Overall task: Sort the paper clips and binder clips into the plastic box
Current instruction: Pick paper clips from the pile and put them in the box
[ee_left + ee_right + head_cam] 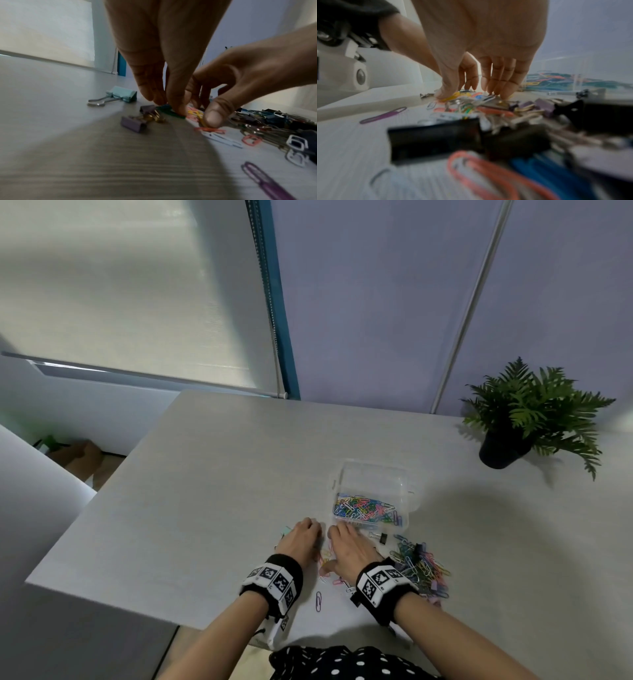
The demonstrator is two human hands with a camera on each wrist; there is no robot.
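Left half of tabletop (pixel 191 474): bare up to left edge, floor beyond. Left of centre, low in head view: mint binder clip (pixel 122 95), then two purple binder clips (pixel 135 123), just beside left hand (pixel 301 539). Fingers extended downward, tips on a green clip (pixel 171 112); hold cannot be told. Right hand (pixel 349 553) alongside, fingers spread down onto loose paper clips (pixel 453 96), thumb on a yellow one. Purple paper clip (pixel 318 601) apart, nearer bottom edge. Plastic box (pixel 371 498) just above right hand, lid open, coloured clips inside. Mixed clip pile (pixel 423 570) right of wrist. Potted plant (pixel 527 419) upper right, well apart.
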